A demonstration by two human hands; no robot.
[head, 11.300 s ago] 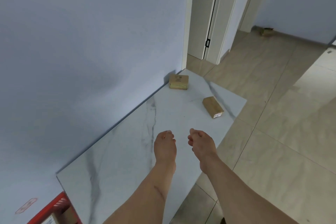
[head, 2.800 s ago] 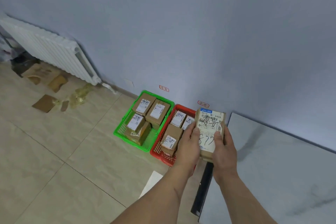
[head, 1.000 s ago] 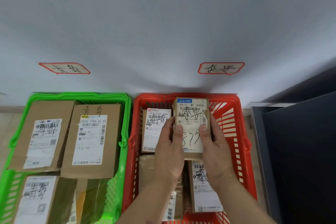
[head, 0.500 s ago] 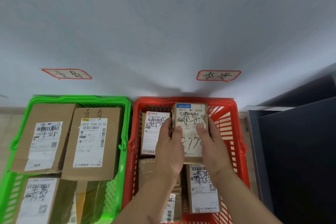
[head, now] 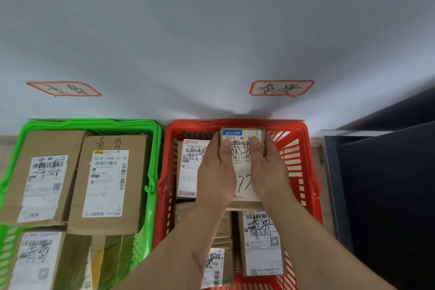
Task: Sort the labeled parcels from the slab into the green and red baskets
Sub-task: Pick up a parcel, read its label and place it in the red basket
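Inside the red basket [head: 306, 148], at its far end against the wall, both hands set down a small brown parcel [head: 242, 165]. The left hand [head: 216, 176] and right hand [head: 268, 172] clasp its two long sides, fingers curled over the label, which probably keeps it flat and label-up beside the other parcels in the red basket. Its handwriting seems to match the wall tag [head: 281, 88] above the red basket, likely why it goes here, not into the green basket [head: 94, 123] just left.
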